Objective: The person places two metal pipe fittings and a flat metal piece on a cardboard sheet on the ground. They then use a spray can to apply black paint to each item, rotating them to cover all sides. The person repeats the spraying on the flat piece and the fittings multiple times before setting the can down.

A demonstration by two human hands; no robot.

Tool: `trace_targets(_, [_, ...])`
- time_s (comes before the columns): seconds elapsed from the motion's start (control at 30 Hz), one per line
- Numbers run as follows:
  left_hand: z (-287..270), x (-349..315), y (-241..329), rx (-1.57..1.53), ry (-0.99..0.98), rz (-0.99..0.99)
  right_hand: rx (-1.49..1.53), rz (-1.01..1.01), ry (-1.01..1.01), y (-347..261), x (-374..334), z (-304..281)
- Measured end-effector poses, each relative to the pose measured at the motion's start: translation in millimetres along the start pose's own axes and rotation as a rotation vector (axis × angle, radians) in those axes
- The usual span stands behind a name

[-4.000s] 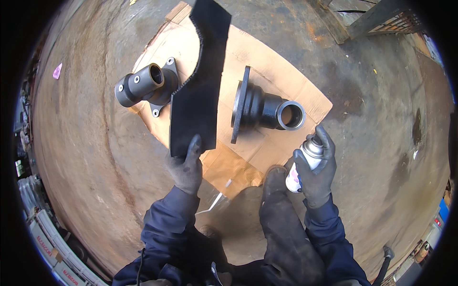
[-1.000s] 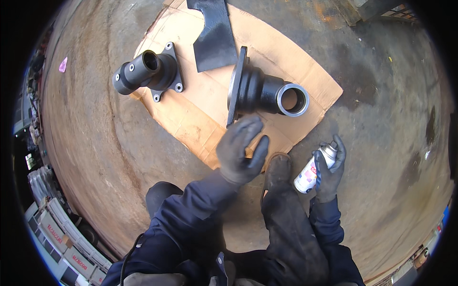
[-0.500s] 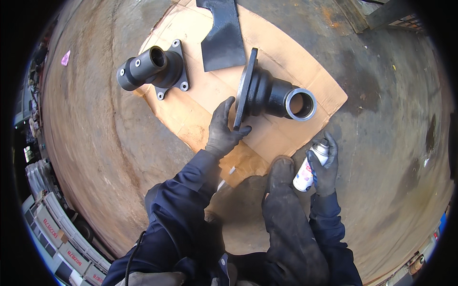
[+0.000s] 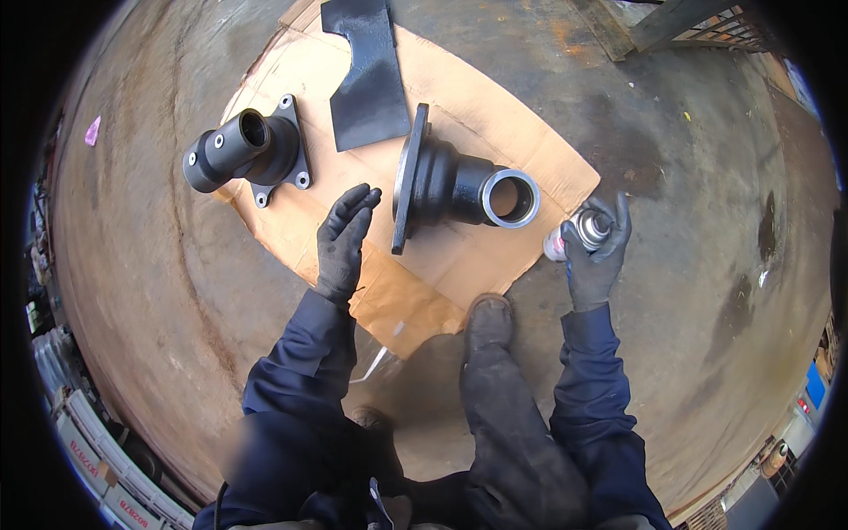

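Note:
My right hand (image 4: 595,278), in a dark glove, grips a spray can (image 4: 592,227) with a silvery top, tilted beyond the cardboard's right corner; one finger sticks up off it. Just left of a black flanged pipe fitting (image 4: 452,184), my gloved left hand (image 4: 343,247) is raised with its fingers stretched out and nothing in it. That fitting stands on its flange edge, its bare metal ring facing toward me. Farther left is a second black fitting (image 4: 279,152) with a bolt-hole flange and a side tube. A black cut-out plate (image 4: 369,102) lies flat behind them.
A cardboard sheet (image 4: 521,132) under the parts covers the middle of the concrete floor (image 4: 707,203). My boot (image 4: 488,327) is by its near edge. A metal frame (image 4: 680,22) stands far right; boxes (image 4: 97,468) line the lower left.
My left hand has come away from the flange, its fingers straightening. My right hand has moved forward with the spray can, tipping the can's top toward me. The view has shifted.

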State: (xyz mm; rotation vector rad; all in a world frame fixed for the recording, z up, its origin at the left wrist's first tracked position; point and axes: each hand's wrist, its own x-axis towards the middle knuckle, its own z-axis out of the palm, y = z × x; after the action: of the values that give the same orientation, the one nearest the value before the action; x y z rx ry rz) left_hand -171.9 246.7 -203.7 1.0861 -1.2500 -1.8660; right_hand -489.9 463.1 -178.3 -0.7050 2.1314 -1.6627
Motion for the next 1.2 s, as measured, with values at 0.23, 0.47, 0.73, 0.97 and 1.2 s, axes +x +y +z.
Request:
trace_targets(0.23, [20,42,22,-0.074,-0.136,-0.175,-0.031,0.037,0.1,35,55,7])
trace_targets(0.47, [12,77,24,0.395,-0.404,-0.172,-0.433,-0.061,0.135,24,11,-16])
trace_targets(0.73, [43,93,38,-0.136,-0.371,-0.448,-0.156,0.189,-0.086,-12,-64,0])
trace_targets(0.97, [52,108,53,-0.254,-0.489,-0.573,-0.035,0.1,-0.256,-21,-8,53])
trace_targets(1.2, [61,68,48,-0.247,-0.388,-0.497,0.064,0.17,-0.253,-24,-24,61])
